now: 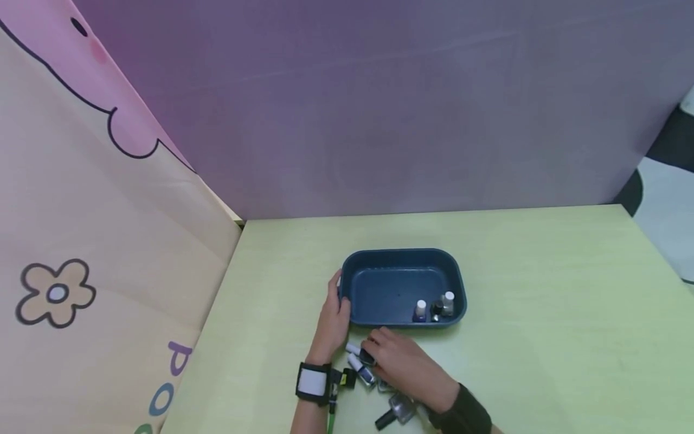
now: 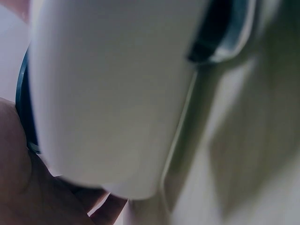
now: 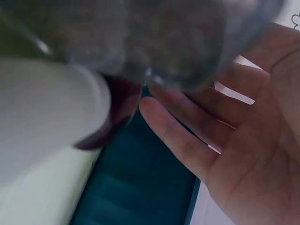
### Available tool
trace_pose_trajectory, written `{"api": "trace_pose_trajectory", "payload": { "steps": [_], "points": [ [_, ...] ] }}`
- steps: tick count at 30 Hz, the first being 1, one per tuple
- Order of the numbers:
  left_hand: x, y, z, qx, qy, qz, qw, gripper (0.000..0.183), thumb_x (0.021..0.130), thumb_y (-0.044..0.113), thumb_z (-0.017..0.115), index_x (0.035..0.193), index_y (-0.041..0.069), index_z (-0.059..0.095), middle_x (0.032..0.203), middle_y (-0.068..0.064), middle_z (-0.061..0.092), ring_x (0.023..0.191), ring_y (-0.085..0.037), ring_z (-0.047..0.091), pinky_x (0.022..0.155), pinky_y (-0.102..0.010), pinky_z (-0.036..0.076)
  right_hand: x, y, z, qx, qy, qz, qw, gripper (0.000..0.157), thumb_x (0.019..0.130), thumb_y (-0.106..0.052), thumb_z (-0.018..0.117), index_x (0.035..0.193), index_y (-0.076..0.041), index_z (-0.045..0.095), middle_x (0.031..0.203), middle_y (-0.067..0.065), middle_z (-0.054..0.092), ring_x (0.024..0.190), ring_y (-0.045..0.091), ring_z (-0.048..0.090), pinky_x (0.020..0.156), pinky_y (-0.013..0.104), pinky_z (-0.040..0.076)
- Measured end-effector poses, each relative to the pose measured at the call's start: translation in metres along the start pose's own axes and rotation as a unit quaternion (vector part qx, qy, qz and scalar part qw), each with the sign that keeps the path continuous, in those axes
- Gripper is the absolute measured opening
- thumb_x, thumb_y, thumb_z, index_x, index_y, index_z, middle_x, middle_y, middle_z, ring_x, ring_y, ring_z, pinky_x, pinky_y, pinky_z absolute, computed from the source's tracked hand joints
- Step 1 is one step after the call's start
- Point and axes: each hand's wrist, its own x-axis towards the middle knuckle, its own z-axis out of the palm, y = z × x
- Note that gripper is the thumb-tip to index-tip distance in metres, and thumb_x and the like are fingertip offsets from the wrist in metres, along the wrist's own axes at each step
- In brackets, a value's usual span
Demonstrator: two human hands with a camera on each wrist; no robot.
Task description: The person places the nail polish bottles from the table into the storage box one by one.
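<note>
Head view: left hand, curved round the left end of the blue tray, itself set in from the counter's left and far edges. Right hand, fingers bent over loose bottles; grip: cannot tell. Tray's near right corner: three small bottles. Right wrist view only: right palm. Wall hanging: letters "P", "O".

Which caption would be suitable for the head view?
Left hand touching a dark blue tray, three small bottles inside; right hand among more bottles on a pale green table.
</note>
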Motion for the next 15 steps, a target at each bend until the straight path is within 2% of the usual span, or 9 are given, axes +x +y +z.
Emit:
{"api": "trace_pose_trajectory", "payload": {
  "steps": [15],
  "points": [
    [0.001,-0.001,0.001,0.0,0.003,0.002,1.0,0.055,0.096,0.021,0.033,0.145,0.038,0.013,0.147,0.0,0.031,0.131,-0.015,0.032,0.101,-0.041,0.031,0.004,0.002,0.012,-0.021,0.019,-0.021,0.999,0.029,0.08,-0.022,0.064,0.108,-0.014,0.061,0.101,-0.002,0.055,0.089,0.01,0.05,0.073,0.022,0.043]
  ]
}}
